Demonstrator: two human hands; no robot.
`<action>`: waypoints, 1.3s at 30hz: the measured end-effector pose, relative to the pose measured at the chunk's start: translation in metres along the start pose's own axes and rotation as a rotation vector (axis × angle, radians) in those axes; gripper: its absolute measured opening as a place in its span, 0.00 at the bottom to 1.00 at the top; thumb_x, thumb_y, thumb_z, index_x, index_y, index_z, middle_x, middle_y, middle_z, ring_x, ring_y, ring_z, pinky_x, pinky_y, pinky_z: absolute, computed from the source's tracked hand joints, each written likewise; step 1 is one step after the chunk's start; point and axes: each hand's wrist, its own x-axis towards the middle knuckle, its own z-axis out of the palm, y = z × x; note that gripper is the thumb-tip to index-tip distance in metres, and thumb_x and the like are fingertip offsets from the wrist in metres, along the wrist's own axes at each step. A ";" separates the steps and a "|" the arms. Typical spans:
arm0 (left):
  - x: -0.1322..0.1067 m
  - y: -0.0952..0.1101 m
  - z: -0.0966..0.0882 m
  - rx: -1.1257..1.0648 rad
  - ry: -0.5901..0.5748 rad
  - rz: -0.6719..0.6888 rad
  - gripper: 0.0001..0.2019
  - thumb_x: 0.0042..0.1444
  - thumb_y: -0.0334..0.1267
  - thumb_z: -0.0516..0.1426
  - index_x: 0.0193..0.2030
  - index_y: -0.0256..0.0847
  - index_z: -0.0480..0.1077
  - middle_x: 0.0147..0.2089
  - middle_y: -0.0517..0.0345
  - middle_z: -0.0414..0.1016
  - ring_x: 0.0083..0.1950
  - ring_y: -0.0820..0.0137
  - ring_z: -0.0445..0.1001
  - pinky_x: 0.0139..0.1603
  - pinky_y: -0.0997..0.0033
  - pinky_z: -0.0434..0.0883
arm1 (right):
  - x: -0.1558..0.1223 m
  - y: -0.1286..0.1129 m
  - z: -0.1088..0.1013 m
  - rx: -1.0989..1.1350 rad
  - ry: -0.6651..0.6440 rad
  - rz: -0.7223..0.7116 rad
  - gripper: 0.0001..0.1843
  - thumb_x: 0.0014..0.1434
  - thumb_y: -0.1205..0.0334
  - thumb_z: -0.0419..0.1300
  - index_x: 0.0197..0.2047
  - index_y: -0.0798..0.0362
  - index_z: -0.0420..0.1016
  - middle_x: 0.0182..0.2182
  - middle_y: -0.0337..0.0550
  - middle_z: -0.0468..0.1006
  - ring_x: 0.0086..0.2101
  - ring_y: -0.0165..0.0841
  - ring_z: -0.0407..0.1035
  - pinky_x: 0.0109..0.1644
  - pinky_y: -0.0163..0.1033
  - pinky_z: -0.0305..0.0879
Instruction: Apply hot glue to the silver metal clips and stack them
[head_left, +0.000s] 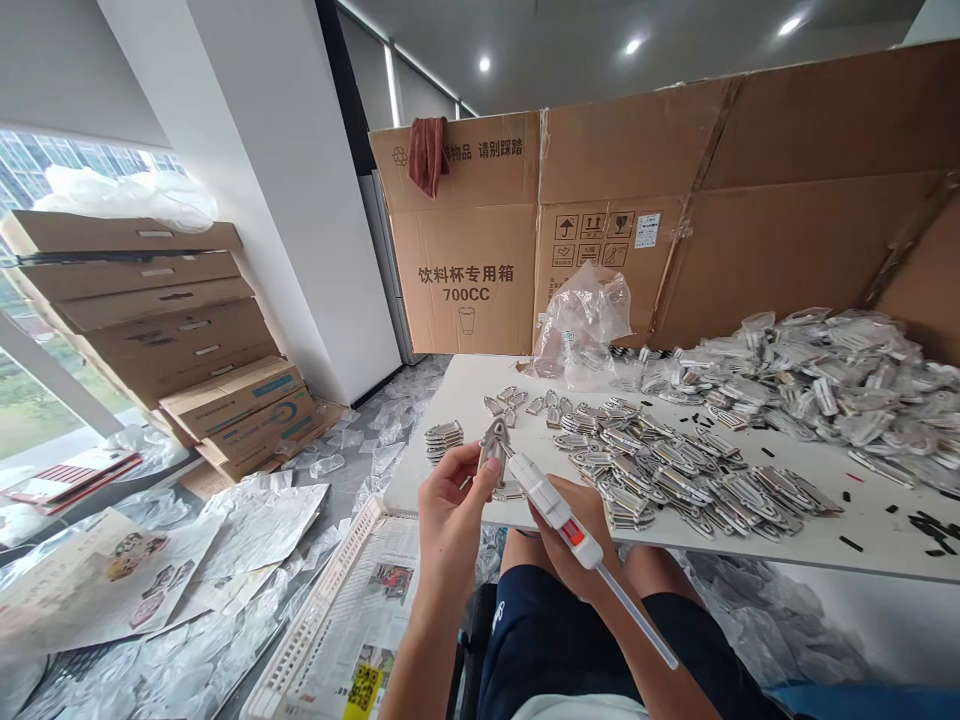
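Between its thumb and fingers, my left hand (457, 490) pinches a small metal part (495, 440) with a looped, rounded end. My right hand (581, 535) is wrapped round a white pen-shaped tool (551, 500) with an orange window and a long translucent tail. The tool's thin tip is at the metal part; whether they touch I cannot tell. Just left of the part stands a neat stack of similar metal parts (444, 440). Several more loose parts (550, 402) lie behind my hands, and a large pile of them (660, 465) spreads to the right.
Plastic-wrapped parts (825, 365) are heaped at the back right of the white table (465, 385). Black strips (934, 530) lie at the right. A cardboard wall (465, 240) stands behind, with a clear bag (589, 320) before it. A white crate (322, 610) sits at lower left.
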 end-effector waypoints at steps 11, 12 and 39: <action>-0.003 -0.005 0.004 0.533 0.231 0.559 0.05 0.68 0.38 0.65 0.46 0.47 0.84 0.36 0.56 0.76 0.34 0.65 0.71 0.41 0.64 0.70 | -0.001 -0.021 0.003 0.010 0.032 0.242 0.09 0.73 0.53 0.58 0.42 0.47 0.73 0.24 0.32 0.68 0.24 0.35 0.65 0.32 0.38 0.58; -0.003 -0.006 0.005 0.548 0.247 0.570 0.05 0.68 0.38 0.64 0.46 0.47 0.84 0.35 0.56 0.76 0.33 0.66 0.71 0.40 0.64 0.70 | -0.003 -0.022 0.006 -0.047 0.050 0.229 0.07 0.71 0.55 0.58 0.47 0.47 0.73 0.25 0.32 0.68 0.24 0.36 0.66 0.32 0.39 0.58; 0.014 -0.009 -0.009 -0.194 0.007 -0.162 0.17 0.52 0.46 0.77 0.41 0.42 0.79 0.42 0.56 0.86 0.42 0.70 0.81 0.44 0.75 0.75 | 0.008 -0.013 -0.011 -0.009 0.117 0.138 0.16 0.75 0.57 0.58 0.33 0.47 0.64 0.29 0.34 0.67 0.30 0.34 0.64 0.38 0.41 0.59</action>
